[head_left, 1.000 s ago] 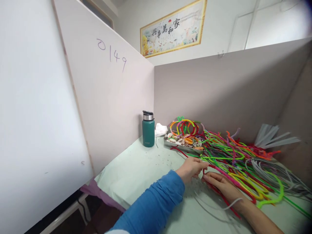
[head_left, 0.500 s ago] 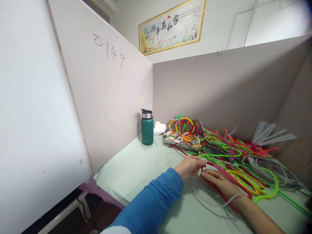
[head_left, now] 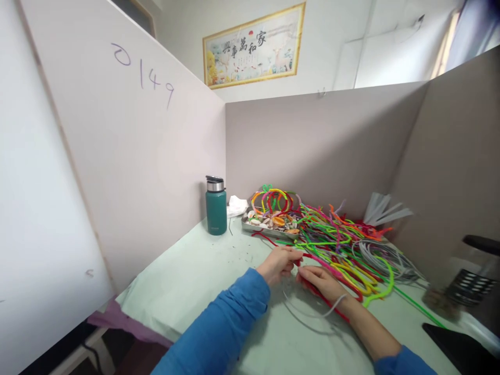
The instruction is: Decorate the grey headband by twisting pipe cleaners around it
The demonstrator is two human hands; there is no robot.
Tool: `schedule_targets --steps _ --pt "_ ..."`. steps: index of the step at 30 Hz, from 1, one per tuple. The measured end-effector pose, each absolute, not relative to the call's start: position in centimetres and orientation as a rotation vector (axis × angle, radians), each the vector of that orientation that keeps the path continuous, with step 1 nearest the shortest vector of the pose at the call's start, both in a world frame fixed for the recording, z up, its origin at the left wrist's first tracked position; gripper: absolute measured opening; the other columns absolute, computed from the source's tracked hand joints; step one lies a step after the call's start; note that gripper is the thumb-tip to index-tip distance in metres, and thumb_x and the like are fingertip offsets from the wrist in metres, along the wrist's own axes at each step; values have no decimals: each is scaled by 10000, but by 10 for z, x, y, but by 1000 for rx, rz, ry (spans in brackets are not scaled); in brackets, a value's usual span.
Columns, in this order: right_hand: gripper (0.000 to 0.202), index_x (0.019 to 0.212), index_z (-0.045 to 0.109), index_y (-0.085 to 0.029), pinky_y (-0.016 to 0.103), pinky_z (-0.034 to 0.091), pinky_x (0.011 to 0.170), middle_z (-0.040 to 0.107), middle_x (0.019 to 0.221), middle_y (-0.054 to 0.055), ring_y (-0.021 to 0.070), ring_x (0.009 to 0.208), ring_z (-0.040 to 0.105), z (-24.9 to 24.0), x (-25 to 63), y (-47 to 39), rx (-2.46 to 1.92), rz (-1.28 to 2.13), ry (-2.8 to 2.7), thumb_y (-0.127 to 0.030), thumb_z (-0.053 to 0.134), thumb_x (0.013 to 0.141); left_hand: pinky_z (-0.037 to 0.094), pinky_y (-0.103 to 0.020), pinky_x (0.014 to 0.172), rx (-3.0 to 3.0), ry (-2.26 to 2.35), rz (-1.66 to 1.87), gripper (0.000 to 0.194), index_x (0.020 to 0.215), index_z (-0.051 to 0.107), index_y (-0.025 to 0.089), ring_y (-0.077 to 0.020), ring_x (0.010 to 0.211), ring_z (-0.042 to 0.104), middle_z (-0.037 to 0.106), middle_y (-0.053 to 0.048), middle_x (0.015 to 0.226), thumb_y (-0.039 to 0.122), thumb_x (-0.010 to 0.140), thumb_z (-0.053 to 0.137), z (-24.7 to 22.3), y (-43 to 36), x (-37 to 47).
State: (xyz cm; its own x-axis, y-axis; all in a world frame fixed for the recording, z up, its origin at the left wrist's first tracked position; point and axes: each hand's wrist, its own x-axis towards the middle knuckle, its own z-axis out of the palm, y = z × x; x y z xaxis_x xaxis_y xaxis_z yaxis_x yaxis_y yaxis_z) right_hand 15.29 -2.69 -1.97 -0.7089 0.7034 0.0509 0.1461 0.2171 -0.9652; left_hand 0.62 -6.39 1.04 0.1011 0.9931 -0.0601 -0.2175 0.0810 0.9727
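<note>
My left hand (head_left: pixel 278 264), in a blue sleeve, pinches a red fuzzy stem near the middle of the table. Just to its right, my right hand (head_left: pixel 322 283) is closed on the same red stem (head_left: pixel 342 315), part of which runs down below the palm and wrist. The fingertips of both hands are close together. A clear grey wire (head_left: pixel 312 315) loops out under my right hand and crosses its wrist. Beyond the hands lies a pile of coloured fuzzy stems (head_left: pixel 332 234), some bent into yellow and pink loops.
A green bottle (head_left: pixel 216 208) stands at the back left, near crumpled white tissue (head_left: pixel 236 205). A metal tray (head_left: pixel 269 232) holds shells, with coloured rings (head_left: pixel 279 200) behind. Coiled grey wire (head_left: pixel 375 255) lies right of the pile. A black object (head_left: pixel 461 346) sits at the right edge.
The view has turned to the right, so the scene sits further left and more of the right side shows. Both hands keep their hold on the red stem, now with their fingertips slightly apart.
</note>
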Motion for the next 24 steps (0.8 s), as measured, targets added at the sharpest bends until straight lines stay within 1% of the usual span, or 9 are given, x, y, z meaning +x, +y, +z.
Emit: schedule_targets --steps 6,10,16,20,24 --pt "553 634 600 -129 231 183 444 414 479 -26 77 436 308 -23 153 -25 -756 1516 -2003 -674 521 686 35 -242 390 1038 1041 1172 292 639 506 156 -20 366 145 314 82 469 389 649 682 12 -64 6" --pt "569 628 593 -130 227 175 446 377 461 -40 74 437 285 -21 153 -27 -762 1525 -1997 -691 515 673 35 -248 387 1040 1045 1186 271 630 511 154 -27 362 148 309 76 453 364 661 680 12 -64 6" --pt "553 622 589 -133 232 199 467 389 492 -32 81 464 305 -20 153 -27 -747 1466 -2030 -672 498 705 41 -243 380 1040 1059 1187 260 638 519 160 -29 355 145 256 87 427 361 664 682 13 -64 7" --pt "571 601 578 -135 236 190 460 390 485 -29 83 455 302 -21 154 -26 -768 1475 -2055 -694 497 684 46 -242 384 1041 1082 1190 262 633 520 155 -26 351 148 270 85 425 361 664 679 14 -65 7" --pt "563 597 578 -136 237 203 465 406 497 -24 87 470 314 -22 153 -26 -763 1447 -2057 -689 507 681 53 -241 394 1045 1087 1199 280 653 532 146 -22 364 165 341 70 470 376 644 693 12 -64 7"
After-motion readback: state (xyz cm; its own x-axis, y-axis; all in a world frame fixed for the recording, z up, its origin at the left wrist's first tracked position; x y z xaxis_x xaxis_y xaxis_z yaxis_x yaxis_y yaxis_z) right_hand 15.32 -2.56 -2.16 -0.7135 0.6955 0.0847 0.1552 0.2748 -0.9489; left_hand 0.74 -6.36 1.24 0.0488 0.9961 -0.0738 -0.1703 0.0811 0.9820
